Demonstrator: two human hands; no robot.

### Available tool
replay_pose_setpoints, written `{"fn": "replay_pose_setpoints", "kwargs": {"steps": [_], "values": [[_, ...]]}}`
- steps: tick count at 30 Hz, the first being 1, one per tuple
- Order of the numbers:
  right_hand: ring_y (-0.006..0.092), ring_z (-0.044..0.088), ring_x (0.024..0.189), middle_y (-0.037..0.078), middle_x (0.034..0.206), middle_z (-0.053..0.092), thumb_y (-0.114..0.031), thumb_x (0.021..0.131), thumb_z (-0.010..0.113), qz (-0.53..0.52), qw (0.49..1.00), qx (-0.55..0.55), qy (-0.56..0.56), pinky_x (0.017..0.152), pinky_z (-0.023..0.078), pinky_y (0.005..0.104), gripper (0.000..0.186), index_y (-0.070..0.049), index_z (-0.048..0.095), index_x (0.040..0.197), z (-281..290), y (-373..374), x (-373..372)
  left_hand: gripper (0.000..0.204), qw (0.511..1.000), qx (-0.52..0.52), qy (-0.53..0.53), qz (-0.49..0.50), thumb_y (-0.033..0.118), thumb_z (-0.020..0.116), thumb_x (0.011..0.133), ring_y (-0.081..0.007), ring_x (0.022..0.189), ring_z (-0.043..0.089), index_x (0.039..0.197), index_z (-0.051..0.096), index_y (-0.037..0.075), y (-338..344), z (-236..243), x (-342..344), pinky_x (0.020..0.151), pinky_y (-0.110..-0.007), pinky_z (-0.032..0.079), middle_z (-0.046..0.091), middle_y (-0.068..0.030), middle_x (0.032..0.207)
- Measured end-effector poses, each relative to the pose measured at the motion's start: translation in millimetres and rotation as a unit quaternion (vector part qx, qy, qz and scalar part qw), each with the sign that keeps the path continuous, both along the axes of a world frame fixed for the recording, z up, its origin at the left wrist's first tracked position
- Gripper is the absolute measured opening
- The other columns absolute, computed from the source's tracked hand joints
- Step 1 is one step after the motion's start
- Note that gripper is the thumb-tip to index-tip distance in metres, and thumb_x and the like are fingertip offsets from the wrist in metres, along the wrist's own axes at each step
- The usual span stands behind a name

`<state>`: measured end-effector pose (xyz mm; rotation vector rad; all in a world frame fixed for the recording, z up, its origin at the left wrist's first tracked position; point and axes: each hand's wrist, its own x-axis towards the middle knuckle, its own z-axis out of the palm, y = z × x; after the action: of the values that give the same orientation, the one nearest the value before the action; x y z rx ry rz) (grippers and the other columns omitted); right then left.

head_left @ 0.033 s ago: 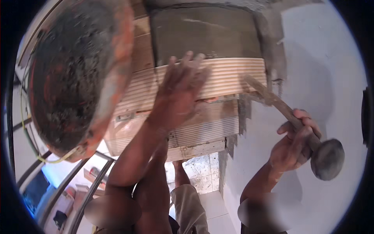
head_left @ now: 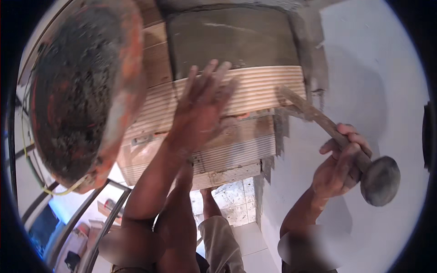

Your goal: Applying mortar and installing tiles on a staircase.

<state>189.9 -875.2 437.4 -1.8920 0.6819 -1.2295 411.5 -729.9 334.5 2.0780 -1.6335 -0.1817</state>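
My left hand (head_left: 200,107) lies palm down, fingers spread, over a ribbed beige stair tile (head_left: 268,84); it appears to rest on it. Beyond the tile spreads a smooth bed of wet grey mortar (head_left: 232,38). In my right hand (head_left: 341,161) is a mallet (head_left: 380,181) with a dark round head, gripped on its wooden handle close to the head. The free end of the handle points up and left, over the tile's right end. Whether it touches the tile I cannot tell.
On the left a large orange basin (head_left: 129,59) smeared with dark mortar stands over the stairs. Lower ribbed steps (head_left: 236,152) descend toward me. A white wall (head_left: 364,91) rises on the right, and a metal railing (head_left: 107,220) runs at lower left.
The basin, tile and both hands sit slightly farther left in the picture. My left hand remains spread over the tile, and my right hand keeps its hold on the mallet.
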Motion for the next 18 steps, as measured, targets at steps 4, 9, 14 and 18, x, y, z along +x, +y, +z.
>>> {"fn": "replay_pose_setpoints", "kwargs": {"steps": [4,9,14,18], "values": [[0.0230,0.067,0.083,0.025,0.113,0.067,-0.016,0.108,0.053,0.007,1.000,-0.006,-0.028,0.056,0.053,0.0266,0.021,0.003,0.055,0.119,-3,-10,-1,0.083,1.000,0.013,0.015,0.008,0.048,0.081,0.078,-0.0335,0.154,0.035,0.150,0.057,0.018,0,-9,5,0.129,-0.055,0.021,0.041,-0.0113,0.164],[0.0212,0.066,0.086,0.027,0.117,0.066,-0.013,0.110,0.050,0.026,1.000,-0.004,-0.008,0.059,0.052,0.0270,0.021,0.003,0.054,0.123,1,-11,-1,0.080,0.999,0.039,0.019,0.022,0.053,0.073,0.084,-0.0323,0.153,0.036,0.154,0.053,0.019,-5,-8,2,0.131,-0.051,0.019,0.041,-0.0118,0.164],[0.0173,0.063,0.079,0.024,0.112,0.068,-0.011,0.109,0.049,0.028,0.999,-0.015,0.034,0.056,0.051,0.0256,0.018,0.004,0.055,0.119,-5,-14,9,0.081,0.999,0.027,0.038,0.017,0.049,0.078,0.081,-0.0326,0.152,0.038,0.153,0.054,0.020,-6,-12,2,0.131,-0.050,0.020,0.042,-0.0101,0.164],[0.0167,0.063,0.081,0.023,0.111,0.068,-0.010,0.109,0.049,0.041,0.999,-0.010,-0.019,0.055,0.050,0.0246,0.016,0.003,0.055,0.117,-2,-17,11,0.083,0.998,0.017,0.052,0.024,0.042,0.083,0.077,-0.0323,0.151,0.039,0.152,0.056,0.020,-5,-10,2,0.131,-0.050,0.021,0.043,-0.0095,0.163]]}}
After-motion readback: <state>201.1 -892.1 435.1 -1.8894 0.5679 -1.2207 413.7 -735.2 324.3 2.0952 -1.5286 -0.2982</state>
